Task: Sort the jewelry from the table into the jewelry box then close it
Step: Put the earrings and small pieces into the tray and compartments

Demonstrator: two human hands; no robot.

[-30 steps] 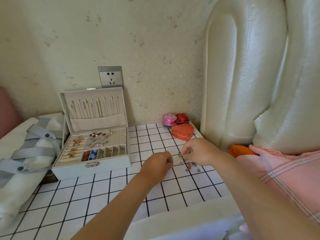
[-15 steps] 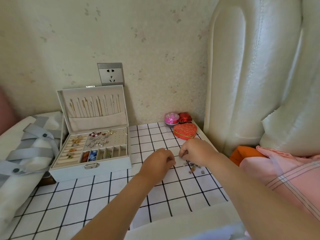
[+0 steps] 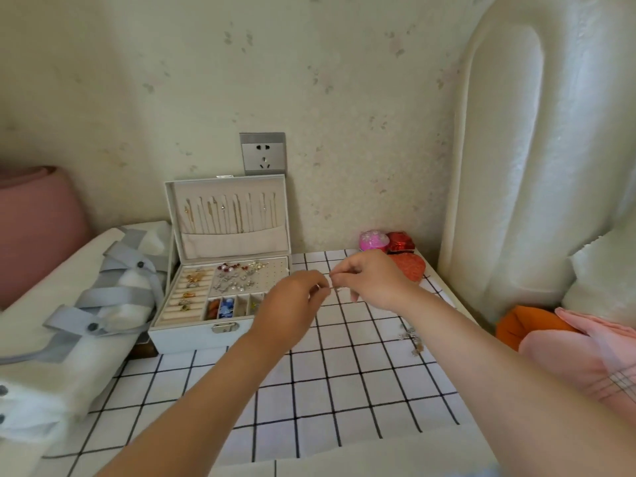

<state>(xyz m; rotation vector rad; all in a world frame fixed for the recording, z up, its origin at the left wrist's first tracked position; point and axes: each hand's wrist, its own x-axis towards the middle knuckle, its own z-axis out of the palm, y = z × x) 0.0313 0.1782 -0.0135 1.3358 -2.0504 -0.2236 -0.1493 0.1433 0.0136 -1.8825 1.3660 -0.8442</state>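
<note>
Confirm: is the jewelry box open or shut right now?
Open. The jewelry box has its lid standing upright against the wall, leaving the compartments exposed.

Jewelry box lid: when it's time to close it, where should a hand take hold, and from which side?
Take the lid by its free top edge, from the front and above. It stands upright, hinged at the back of the jewelry box, with the wall socket close behind, so the front is likely the only way in.
</note>
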